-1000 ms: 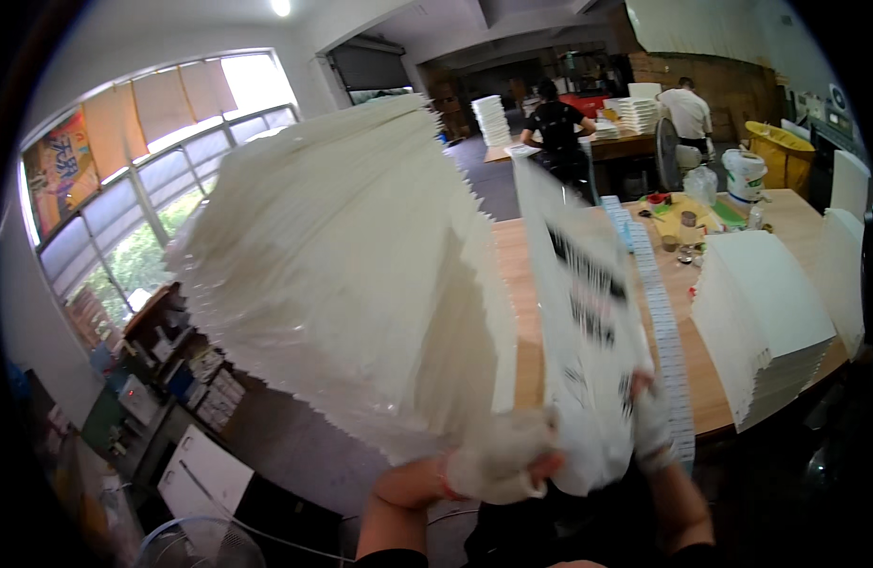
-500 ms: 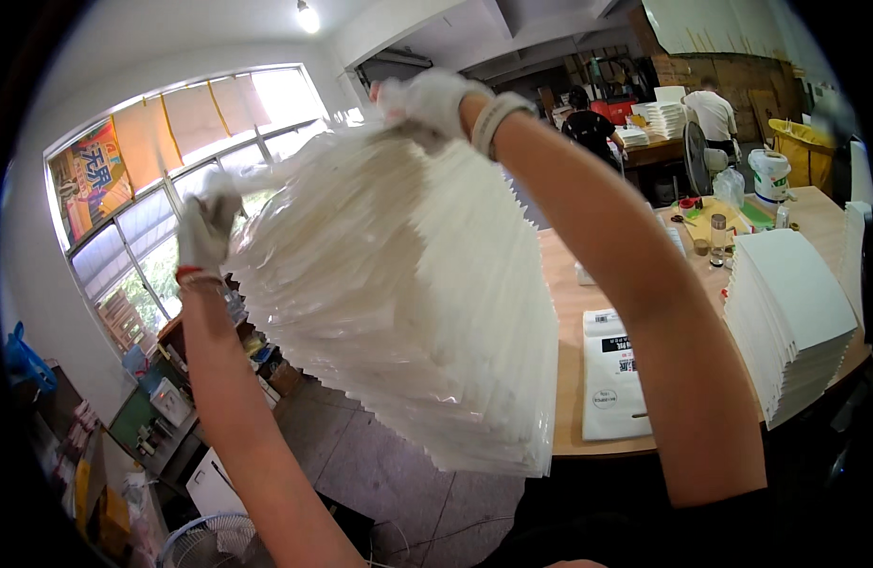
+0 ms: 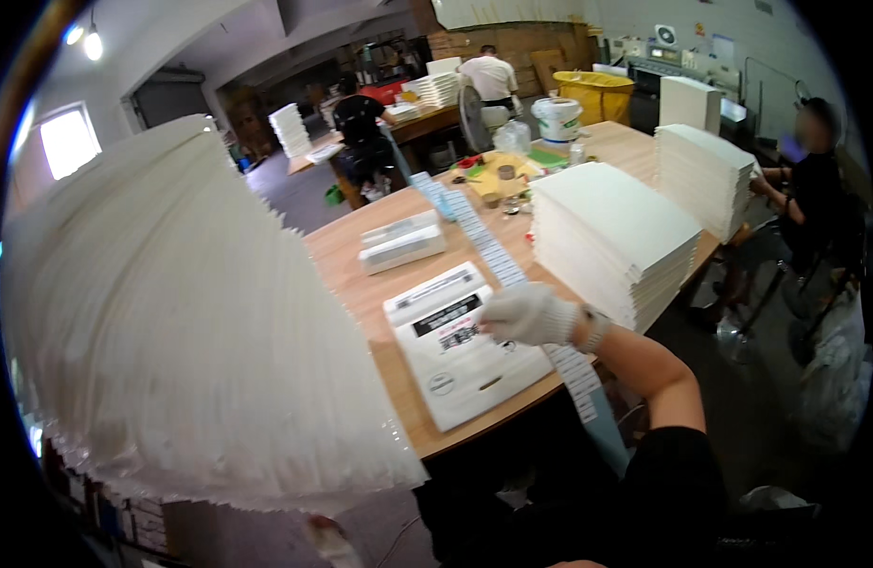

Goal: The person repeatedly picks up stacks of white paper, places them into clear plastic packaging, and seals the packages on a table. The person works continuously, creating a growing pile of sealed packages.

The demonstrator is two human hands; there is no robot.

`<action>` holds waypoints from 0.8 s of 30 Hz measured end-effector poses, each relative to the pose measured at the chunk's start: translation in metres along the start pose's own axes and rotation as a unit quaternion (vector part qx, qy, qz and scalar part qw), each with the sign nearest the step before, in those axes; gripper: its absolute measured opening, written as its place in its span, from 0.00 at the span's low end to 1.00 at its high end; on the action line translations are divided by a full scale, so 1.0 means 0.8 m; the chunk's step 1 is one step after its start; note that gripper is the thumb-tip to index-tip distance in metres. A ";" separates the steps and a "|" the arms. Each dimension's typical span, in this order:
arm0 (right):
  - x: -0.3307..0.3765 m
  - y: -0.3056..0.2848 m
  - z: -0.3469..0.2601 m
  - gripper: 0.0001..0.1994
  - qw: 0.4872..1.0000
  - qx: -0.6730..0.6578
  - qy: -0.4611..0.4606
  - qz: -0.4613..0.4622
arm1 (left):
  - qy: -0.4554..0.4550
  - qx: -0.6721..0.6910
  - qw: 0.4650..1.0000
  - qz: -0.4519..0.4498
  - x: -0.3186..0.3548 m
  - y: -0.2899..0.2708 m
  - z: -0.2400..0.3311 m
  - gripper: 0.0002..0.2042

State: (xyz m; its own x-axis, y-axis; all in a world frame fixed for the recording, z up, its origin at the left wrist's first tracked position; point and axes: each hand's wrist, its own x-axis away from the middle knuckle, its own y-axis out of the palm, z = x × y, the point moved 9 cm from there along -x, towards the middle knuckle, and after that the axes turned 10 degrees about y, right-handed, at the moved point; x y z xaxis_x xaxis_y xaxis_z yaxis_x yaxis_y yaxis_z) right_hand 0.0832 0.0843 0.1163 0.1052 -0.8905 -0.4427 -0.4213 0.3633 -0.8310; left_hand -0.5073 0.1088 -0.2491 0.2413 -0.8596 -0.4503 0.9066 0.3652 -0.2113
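Note:
My right hand (image 3: 531, 314), in a white knit glove, is over a pile of white printed plastic bags (image 3: 469, 364) on the table. Its fingers are curled together; whether they pinch the top bag or anything else does not show. A tall stack of white sheets in clear plastic wrap (image 3: 190, 331) rises on the left, its edges jagged. Low beside the foot of that stack, a blurred gloved part of my left hand (image 3: 330, 538) shows, its fingers not clear. A strip of printed labels (image 3: 493, 251) runs across the table, passing beneath my right wrist.
On the wooden table (image 3: 346, 251) lie small white boxes (image 3: 403, 244). Farther right stand two stacks of white sheets (image 3: 611, 222). A white bucket (image 3: 556, 121), tape rolls and a bottle are at the back. One person (image 3: 815, 175) sits at the right; two others are at the rear.
The view has swung right. My right hand has left the top of the wrapped stack and come down over the printed bags. My left hand has dropped from the stack's upper side to low beside it.

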 end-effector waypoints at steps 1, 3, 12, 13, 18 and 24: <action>0.047 -0.011 0.082 0.07 0.999 0.030 0.034 0.021 | -0.075 -0.009 0.996 -0.055 0.057 0.062 0.006 0.17; 0.113 -0.064 0.176 0.12 0.964 0.184 0.185 0.050 | -0.145 0.034 0.977 -0.155 0.132 0.127 0.016 0.12; 0.212 -0.147 0.283 0.13 0.942 0.209 0.246 0.090 | 0.013 0.064 0.887 -0.458 0.154 0.410 0.248 0.09; 0.216 -0.150 0.295 0.09 0.946 0.182 0.243 0.115 | 0.017 0.107 0.869 -0.482 0.151 0.438 0.280 0.09; 0.206 -0.174 0.257 0.03 0.922 0.283 0.175 0.199 | -0.026 0.293 0.695 -0.656 0.184 0.582 0.452 0.12; 0.189 -0.115 0.042 0.04 0.982 0.179 0.020 0.052 | -0.486 0.449 0.467 -0.586 0.204 0.630 0.591 0.18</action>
State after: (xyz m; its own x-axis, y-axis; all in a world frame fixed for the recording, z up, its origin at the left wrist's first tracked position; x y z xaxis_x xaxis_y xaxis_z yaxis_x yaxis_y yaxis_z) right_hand 0.1684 -0.0742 0.1146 0.0410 -0.8512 -0.5232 -0.0827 0.5190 -0.8508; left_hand 0.1525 -0.0164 -0.0188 -0.9565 -0.1950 0.2171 0.2862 -0.4817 0.8283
